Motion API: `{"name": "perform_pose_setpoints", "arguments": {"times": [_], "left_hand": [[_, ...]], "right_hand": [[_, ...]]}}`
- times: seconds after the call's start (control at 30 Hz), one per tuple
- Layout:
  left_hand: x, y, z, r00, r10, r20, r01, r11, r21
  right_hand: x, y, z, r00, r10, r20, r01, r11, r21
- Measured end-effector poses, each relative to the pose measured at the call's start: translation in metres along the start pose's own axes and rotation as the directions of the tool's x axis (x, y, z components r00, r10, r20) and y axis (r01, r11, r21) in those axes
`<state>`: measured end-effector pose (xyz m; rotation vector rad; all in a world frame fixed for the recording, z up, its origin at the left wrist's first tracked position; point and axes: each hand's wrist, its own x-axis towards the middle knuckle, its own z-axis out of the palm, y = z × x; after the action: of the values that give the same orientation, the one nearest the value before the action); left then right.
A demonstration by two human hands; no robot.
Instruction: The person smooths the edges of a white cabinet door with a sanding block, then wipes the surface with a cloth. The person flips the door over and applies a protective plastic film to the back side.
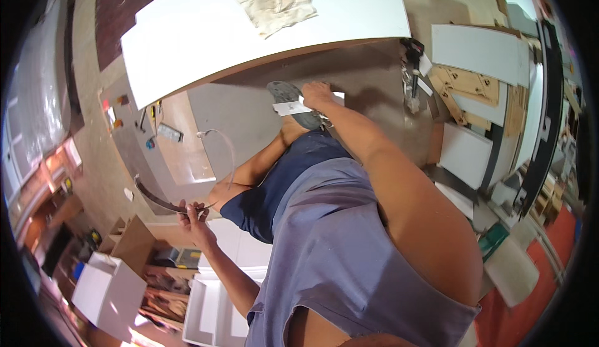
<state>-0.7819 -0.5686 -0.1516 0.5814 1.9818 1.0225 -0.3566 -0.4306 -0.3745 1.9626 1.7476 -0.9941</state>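
My left hand [196, 223] is closed, its fingers pinching a thin, bendy dark strip [156, 200] that curves up to the left. A lighter thin curved length [233, 160] arcs from near the same hand; whether it is the same strip I cannot tell. Farther ahead, my right hand [318, 95] is closed on a narrow white board [290, 107], which lies across above my grey shoe [284, 90]. The fingers hide the board's middle, and its right end shows past them. Something small and shiny below the right hand is too small to name.
A large white panel [299, 29] with a crumpled cloth [274, 3] spans the far side. Hand tools lie on a brown board [181, 141] at the left. Stacked boards [477, 54] stand right; a white drawer box [212, 309] sits near left.
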Motion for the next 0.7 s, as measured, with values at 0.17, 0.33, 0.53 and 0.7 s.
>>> {"name": "perform_pose_setpoints", "arguments": {"times": [0.17,0.33,0.53,0.7], "left_hand": [[0.008,0.020,0.025,0.990,0.104,0.099,-0.112,0.991,0.073],[0.015,0.020,0.032,0.976,0.115,0.185,-0.125,0.991,0.041],[-0.002,0.017,0.103,0.896,0.043,0.442,-0.047,0.999,-0.001],[0.004,0.023,0.148,0.681,-0.014,0.732,-0.080,0.992,0.093]], "right_hand": [[-0.017,0.029,-0.020,0.973,0.225,-0.046,-0.213,0.959,0.187],[-0.086,0.092,-0.079,0.965,0.125,-0.231,-0.006,0.890,0.455],[-0.150,0.188,0.054,0.907,0.313,-0.281,-0.100,0.809,0.580],[-0.242,0.216,0.149,0.844,0.483,-0.233,-0.296,0.782,0.549]]}}
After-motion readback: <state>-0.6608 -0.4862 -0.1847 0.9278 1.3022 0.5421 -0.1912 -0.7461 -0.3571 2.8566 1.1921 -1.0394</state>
